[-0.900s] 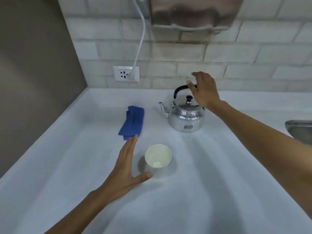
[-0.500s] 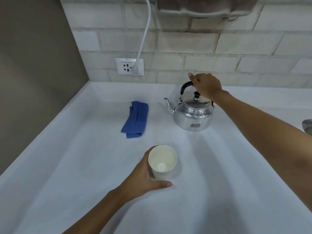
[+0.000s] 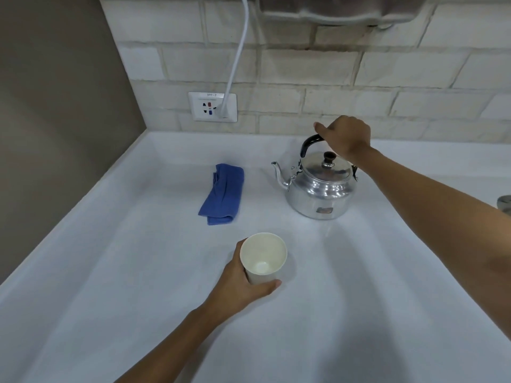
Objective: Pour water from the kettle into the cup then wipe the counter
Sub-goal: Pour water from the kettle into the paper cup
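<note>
A shiny metal kettle (image 3: 320, 189) with a black handle stands on the white counter (image 3: 138, 272), spout pointing left. My right hand (image 3: 345, 138) is closed over the top of the handle. Nearer to me stands a white paper cup (image 3: 264, 258), upright and empty. My left hand (image 3: 240, 286) wraps around its left side, thumb in front. A folded blue cloth (image 3: 222, 193) lies to the left of the kettle, apart from both hands.
A tiled wall runs along the back with a socket (image 3: 212, 107) and a white cable (image 3: 235, 59) plugged in. A brown side wall closes the left. A metal appliance (image 3: 340, 8) hangs above. A metal edge (image 3: 504, 203) shows at far right.
My left hand went from flat beside the cup to gripping it. My right hand came down from above the kettle and closed on its handle.
</note>
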`<state>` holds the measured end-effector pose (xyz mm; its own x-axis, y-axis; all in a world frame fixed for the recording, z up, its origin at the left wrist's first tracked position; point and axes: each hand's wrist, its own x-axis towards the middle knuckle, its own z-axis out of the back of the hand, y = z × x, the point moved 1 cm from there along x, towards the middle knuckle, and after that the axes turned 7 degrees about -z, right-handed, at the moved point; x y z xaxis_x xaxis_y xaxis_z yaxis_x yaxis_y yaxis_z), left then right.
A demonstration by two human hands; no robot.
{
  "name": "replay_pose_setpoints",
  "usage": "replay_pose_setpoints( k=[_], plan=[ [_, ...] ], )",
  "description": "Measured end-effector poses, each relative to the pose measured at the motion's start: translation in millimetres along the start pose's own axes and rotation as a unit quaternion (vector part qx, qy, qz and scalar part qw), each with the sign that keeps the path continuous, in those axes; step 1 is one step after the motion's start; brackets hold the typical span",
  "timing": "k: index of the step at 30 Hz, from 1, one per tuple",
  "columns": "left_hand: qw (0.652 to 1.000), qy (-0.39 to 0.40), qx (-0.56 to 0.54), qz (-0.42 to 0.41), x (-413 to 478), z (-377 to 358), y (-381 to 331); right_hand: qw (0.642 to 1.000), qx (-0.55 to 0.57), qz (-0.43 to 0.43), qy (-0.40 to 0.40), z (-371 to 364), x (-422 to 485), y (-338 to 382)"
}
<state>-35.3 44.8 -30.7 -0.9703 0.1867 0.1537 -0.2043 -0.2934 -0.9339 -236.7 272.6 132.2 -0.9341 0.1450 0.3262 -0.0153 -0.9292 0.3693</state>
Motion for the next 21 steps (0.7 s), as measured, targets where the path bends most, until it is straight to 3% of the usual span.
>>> replay_pose_setpoints(
  k=[5,21],
  plan=[
    [1.0,-0.001,0.004,0.0,1,-1,0,0.998,0.039,0.025,-0.037,25,-24,-5],
    [1.0,-0.003,0.014,0.002,-1,0,3,0.98,-0.053,0.177,-0.073,87,-120,16]
  ],
)
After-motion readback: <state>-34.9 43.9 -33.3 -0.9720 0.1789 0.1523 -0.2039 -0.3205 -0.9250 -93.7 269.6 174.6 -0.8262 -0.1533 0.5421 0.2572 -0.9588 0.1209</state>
